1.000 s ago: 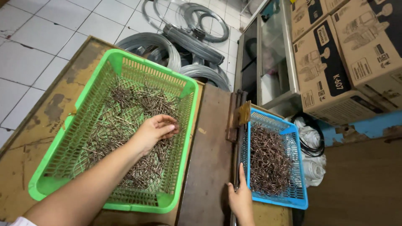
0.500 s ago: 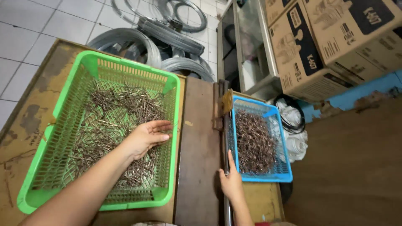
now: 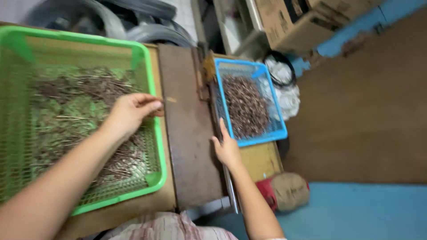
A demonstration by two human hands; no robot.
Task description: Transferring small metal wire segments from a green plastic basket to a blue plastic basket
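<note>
My left hand (image 3: 131, 113) hovers over the right side of a green plastic basket (image 3: 153, 86) that holds several thin brown sticks (image 3: 84, 95). Its fingers are pinched together near the basket's right rim; blur hides whether any stick is between them. My right hand (image 3: 227, 149) lies flat, fingers out, on the right edge of a dark brown board (image 3: 184, 129). It touches the near left corner of a blue plastic basket (image 3: 276, 133) filled with short dark pieces (image 3: 244, 104).
Both baskets sit on a worn wooden table (image 3: 258, 158). Cardboard boxes (image 3: 289, 20) and grey coiled hoses (image 3: 147, 26) stand behind. A red and tan bundle (image 3: 287, 191) lies by the table's near right corner, on a blue floor.
The view has swung closer and to the right. My left hand has lifted off the sticks and moved right toward the green basket's rim, fingers closing. My right hand stays by the blue basket.
</note>
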